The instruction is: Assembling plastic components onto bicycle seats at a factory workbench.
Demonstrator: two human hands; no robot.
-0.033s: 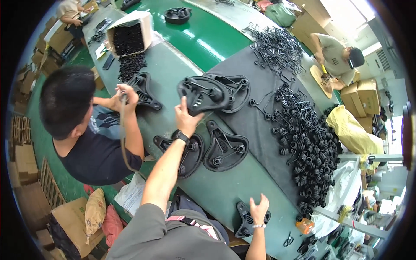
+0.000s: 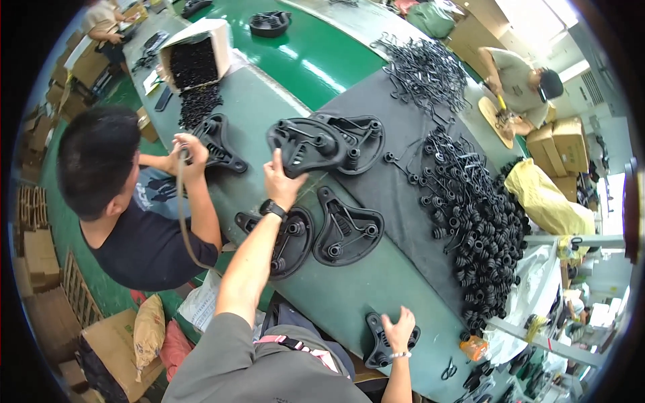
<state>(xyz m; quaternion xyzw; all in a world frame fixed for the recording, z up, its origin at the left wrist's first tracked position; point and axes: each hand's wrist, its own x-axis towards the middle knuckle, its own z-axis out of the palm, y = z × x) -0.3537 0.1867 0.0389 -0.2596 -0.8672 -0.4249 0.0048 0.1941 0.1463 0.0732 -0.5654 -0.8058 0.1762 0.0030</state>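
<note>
My left hand (image 2: 285,185) reaches forward and grips the near edge of a black bicycle saddle (image 2: 310,151), underside up, with springs and bent wire rails showing. That saddle partly covers another upturned saddle (image 2: 368,144) behind it. Nearer lie two more upturned saddles (image 2: 349,232), (image 2: 299,250), the left one partly under my left wrist. At the table's near side, my right hand (image 2: 401,330) has its fingers apart beside and partly over another black saddle (image 2: 378,341); whether it touches that saddle is unclear.
A co-worker (image 2: 101,161) at left holds a hose-fed tool over a saddle (image 2: 225,144). A tipped box (image 2: 222,50) spills small black parts. Bent wire rails (image 2: 426,74) and coil springs (image 2: 477,235) are heaped at right. Scissors (image 2: 449,369) and an orange bottle (image 2: 474,348) lie at the near right.
The whole view has shifted slightly to the left. The saddle in my left hand is marginally further left, while my right hand stays by its saddle.
</note>
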